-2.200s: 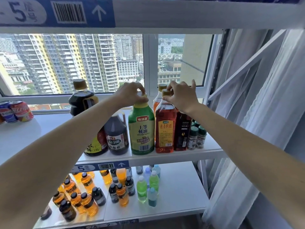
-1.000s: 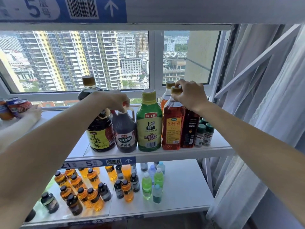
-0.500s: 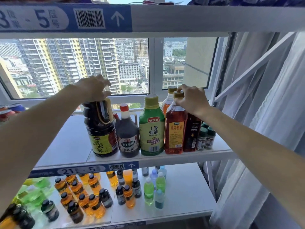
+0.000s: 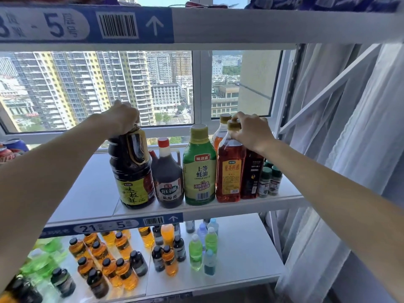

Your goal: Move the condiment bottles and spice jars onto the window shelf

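From the head view, the left hand (image 4: 122,115) has left the green oyster sauce bottle (image 4: 199,169), which stands free in the row, and has closed its grip over the cap of the big dark soy sauce bottle (image 4: 131,169), now at the left end of the row beside the vinegar jug (image 4: 168,182) on the window shelf (image 4: 87,193). The right hand (image 4: 251,131) still pinches the cap of the red cooking wine bottle (image 4: 229,171), its grip curled tight. Two spice jars (image 4: 270,181) sit at the right end. The row looks nearly settled; letting go seems next.
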